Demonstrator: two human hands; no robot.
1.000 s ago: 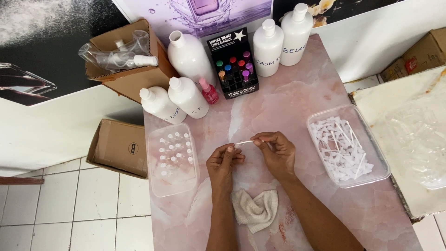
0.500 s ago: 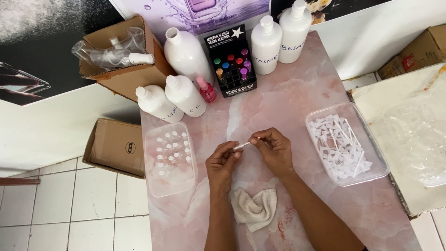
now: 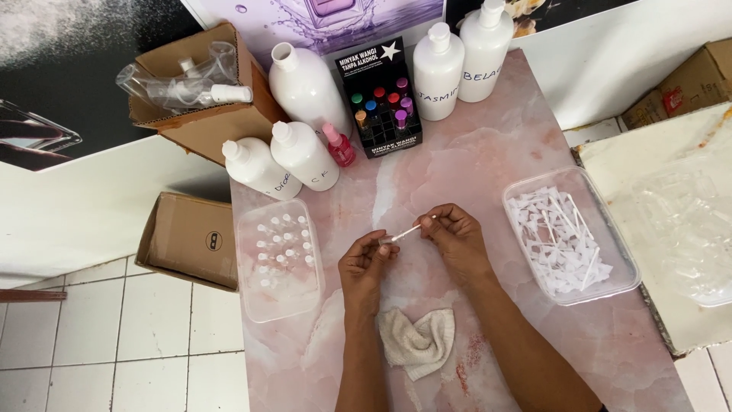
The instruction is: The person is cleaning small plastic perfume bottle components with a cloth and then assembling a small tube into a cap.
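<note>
Five white bottles (image 3: pixel 305 88), two clear trays (image 3: pixel 278 263), two cardboard boxes (image 3: pixel 191 240), one cloth (image 3: pixel 418 343).

A crumpled cloth (image 3: pixel 418 341) is lying on the pink tabletop (image 3: pixel 488 160) just below the fingers. White bottles (image 3: pixel 305 84) and a black box (image 3: pixel 383 99) of coloured vials are standing well beyond them. A cardboard box (image 3: pixel 191 240) is sitting on the floor, far left.

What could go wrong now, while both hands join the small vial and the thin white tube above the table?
The small clear vial, pinched only by the left hand, might slip and roll on the smooth pink table. The thin white tube in the right hand looks slender, so it may bend if pushed in at an angle. Any spill would probably miss the cloth.
</note>
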